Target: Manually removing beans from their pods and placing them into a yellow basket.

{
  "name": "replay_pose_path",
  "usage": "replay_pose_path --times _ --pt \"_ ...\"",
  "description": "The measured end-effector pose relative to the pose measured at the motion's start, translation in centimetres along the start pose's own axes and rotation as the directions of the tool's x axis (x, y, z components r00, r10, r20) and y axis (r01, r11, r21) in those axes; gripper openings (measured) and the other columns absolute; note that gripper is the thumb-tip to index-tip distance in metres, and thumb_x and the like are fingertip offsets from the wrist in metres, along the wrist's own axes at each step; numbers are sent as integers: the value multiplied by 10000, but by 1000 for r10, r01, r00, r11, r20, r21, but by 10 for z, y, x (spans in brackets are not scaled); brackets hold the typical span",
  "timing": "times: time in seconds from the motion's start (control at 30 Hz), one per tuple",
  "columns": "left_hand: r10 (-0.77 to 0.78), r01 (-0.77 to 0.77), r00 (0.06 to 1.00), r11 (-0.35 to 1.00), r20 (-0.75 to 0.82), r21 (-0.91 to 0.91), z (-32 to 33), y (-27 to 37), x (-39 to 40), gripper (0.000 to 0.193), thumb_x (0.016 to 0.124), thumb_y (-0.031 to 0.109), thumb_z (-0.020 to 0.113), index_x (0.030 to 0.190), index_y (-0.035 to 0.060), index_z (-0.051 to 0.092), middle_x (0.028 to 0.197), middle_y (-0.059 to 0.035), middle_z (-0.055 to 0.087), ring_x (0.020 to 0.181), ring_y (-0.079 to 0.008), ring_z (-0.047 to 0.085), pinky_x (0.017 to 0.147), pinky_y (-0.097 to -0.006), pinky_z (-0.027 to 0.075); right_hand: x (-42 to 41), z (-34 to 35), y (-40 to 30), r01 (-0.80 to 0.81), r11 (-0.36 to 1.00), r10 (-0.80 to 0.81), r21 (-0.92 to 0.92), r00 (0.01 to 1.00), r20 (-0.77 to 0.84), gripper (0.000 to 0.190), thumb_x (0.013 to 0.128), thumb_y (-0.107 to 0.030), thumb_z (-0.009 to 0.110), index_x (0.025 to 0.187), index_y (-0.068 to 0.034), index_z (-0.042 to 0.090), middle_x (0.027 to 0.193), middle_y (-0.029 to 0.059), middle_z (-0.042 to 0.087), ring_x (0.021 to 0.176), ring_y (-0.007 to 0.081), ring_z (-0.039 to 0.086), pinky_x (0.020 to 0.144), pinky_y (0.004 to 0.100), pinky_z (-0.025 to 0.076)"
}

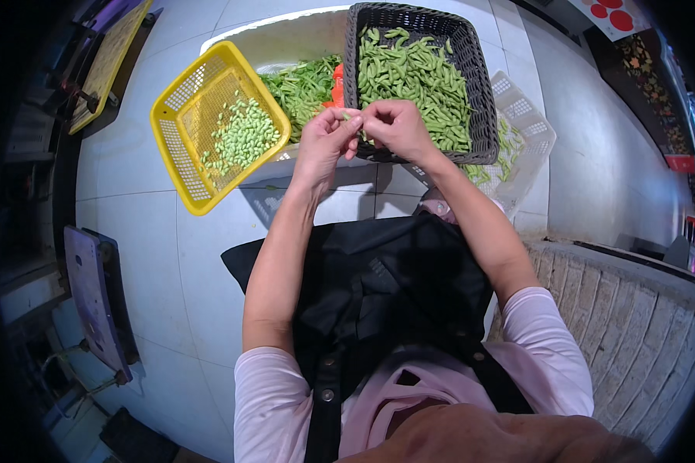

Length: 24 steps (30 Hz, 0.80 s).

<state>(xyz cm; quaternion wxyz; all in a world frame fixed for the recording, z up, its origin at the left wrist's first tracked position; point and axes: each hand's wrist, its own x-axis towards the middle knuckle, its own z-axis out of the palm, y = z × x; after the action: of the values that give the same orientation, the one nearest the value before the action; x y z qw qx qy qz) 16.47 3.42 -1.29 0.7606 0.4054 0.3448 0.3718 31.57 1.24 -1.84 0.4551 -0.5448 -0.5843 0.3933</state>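
My left hand (323,142) and my right hand (398,128) meet at the fingertips before the near left corner of a dark woven basket (483,124). A bit of green pod (346,116) shows between my left thumb and fingers. My right thumb and forefinger are pinched beside it; whether they hold part of it I cannot tell. The dark basket holds a heap of green soybean pods (414,81). To the left, a yellow plastic basket (179,179), tilted, holds shelled green beans (243,136).
Behind the baskets stands a white foam box (289,35) with leafy greens (304,84) and a red bag (338,87). At the right, a pale plastic crate (536,136) holds more pods. Left on the tiled floor are a yellow-edged board (107,69) and a purplish panel (92,289).
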Motion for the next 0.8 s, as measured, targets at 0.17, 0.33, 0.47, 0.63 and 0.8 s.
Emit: replay_pose_path --times 0.17,0.33,0.47,0.63,0.8 --pt "57 -55 998 997 41 -47 7 4 -2 168 835 94 570 972 2 536 753 -23 562 591 -65 485 489 -185 369 3 -4 8 -259 791 205 553 966 159 160 810 -124 511 735 -11 595 584 8 540 464 46 469 419 174 373" --pt "53 -50 998 991 23 -127 7 3 -3 204 852 77 520 1027 -28 529 780 -41 569 599 -74 488 498 -190 374 2 -1 4 -353 648 267 675 935 233 165 808 -127 502 771 -3 605 597 9 538 477 40 467 422 165 377" --pt "37 -31 999 984 33 -177 1 -1 0 224 876 87 468 1049 -45 523 773 -40 564 583 -71 480 486 -187 368 0 4 -2 -273 778 257 566 960 110 176 802 -122 498 795 7 617 599 12 539 476 40 468 424 167 380" --pt "5 -5 1000 987 3 -161 3 0 -1 205 865 51 436 1023 -46 524 723 -15 526 528 -48 454 428 -177 357 -3 7 -5 -117 928 130 355 991 -13 150 782 -103 528 747 8 622 574 11 552 485 32 486 427 179 382" --pt "-10 8 1000 989 -12 -145 0 -5 1 194 857 48 433 1005 -41 520 699 -1 496 521 -41 437 410 -172 333 -3 11 1 108 994 -104 13 980 -168 115 745 -83 577 693 14 610 546 14 558 470 27 476 426 194 371"
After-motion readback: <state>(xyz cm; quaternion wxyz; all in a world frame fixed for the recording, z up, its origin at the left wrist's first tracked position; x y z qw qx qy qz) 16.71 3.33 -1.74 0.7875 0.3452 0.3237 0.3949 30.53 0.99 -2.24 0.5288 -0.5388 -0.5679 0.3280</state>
